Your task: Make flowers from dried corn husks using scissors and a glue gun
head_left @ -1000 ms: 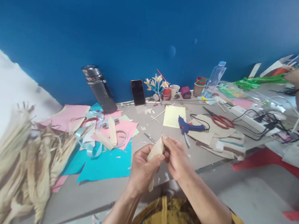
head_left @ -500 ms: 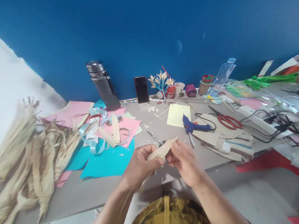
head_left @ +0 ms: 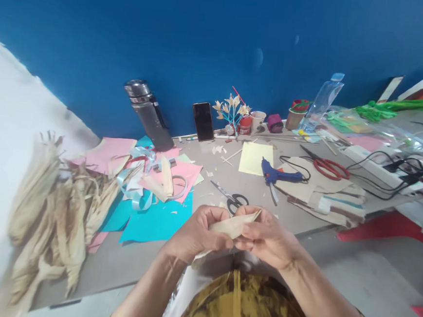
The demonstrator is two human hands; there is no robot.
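A pale corn husk strip (head_left: 230, 226) stretches between my two hands, above the front edge of the table. My left hand (head_left: 205, 231) pinches it with the thumb on top, and its tail hangs down below the palm. The pointed far end lies between the fingers and thumb of my right hand (head_left: 264, 233). Just beyond my fingers, dark-handled scissors (head_left: 235, 200) lie on the table. At the left is a pile of dried corn husks (head_left: 56, 214). Husk flowers on blue stems (head_left: 232, 109) stand near the wall.
A blue glue gun (head_left: 281, 175) rests beside a yellow paper square (head_left: 256, 158). Red-handled pliers (head_left: 330, 169), gloves (head_left: 328, 202) and a power strip (head_left: 375, 166) lie right. Behind stand a thermos (head_left: 149, 117), phone (head_left: 203, 121) and plastic bottle (head_left: 323, 104). Blue paper (head_left: 157, 220) lies left.
My right hand has shifted slightly right and its fingers now close around the husk's tip. The small scissors show more fully. The co-worker's hand at the right is out of view.
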